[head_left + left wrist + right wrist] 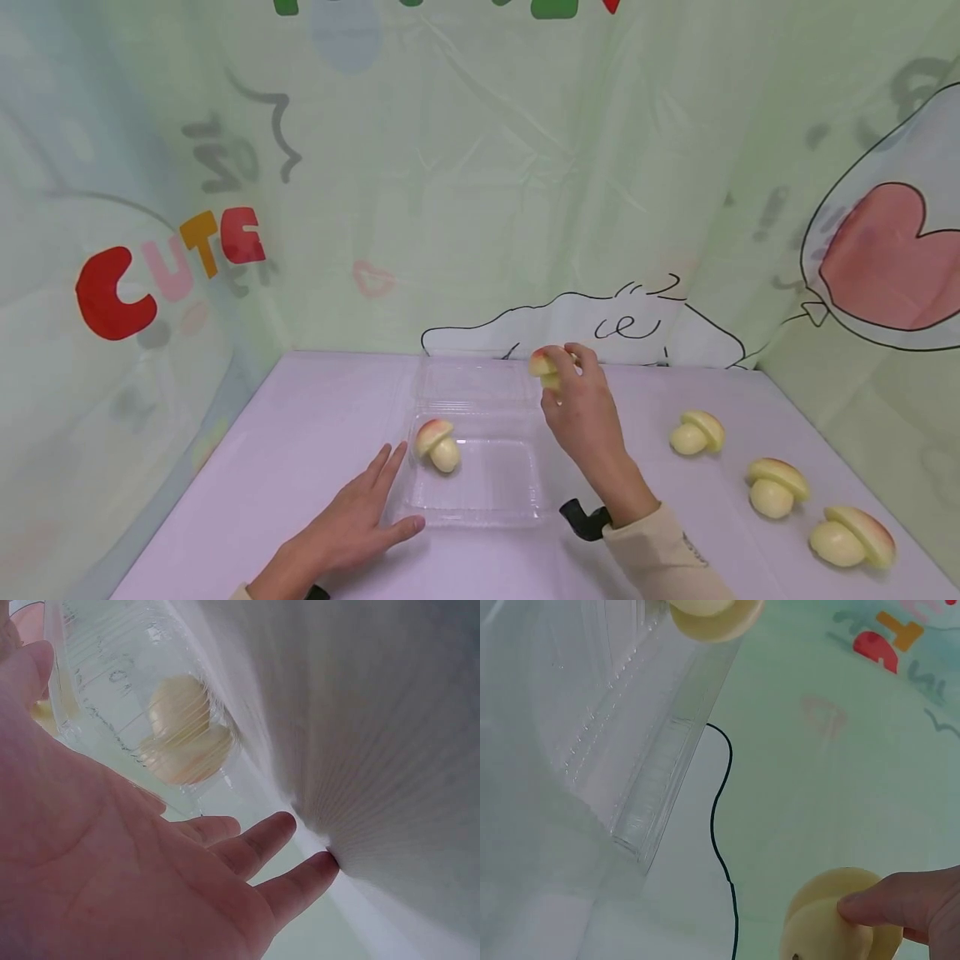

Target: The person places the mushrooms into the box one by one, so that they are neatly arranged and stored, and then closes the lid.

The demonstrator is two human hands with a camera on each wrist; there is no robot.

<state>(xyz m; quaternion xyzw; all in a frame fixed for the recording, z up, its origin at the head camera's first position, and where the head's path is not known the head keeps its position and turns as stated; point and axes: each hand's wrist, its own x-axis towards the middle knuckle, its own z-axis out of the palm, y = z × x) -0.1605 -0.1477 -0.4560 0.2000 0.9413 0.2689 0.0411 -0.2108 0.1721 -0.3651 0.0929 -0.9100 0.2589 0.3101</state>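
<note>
mushroom (545, 368) half hidden by fingers (577, 367)

Table (300, 433): flat, covered in pale lilac cloth, backed by printed green sheeting on three sides.

Clear plastic clamshell box (480, 500) lies open on the cloth, just beyond the fingertips of the left hand (352, 525), which rests flat on the table; thumb tip near the box's near-left corner. Lid part extends away, under the raised right hand (581, 408).

Three mushroom-shaped toys lie straight on the cloth, right of that hand's fingers: nearest mushroom (697, 432) near the knuckles, middle mushroom (777, 486) further out, far-right mushroom (851, 537) well apart, close to the table's edge.
</note>
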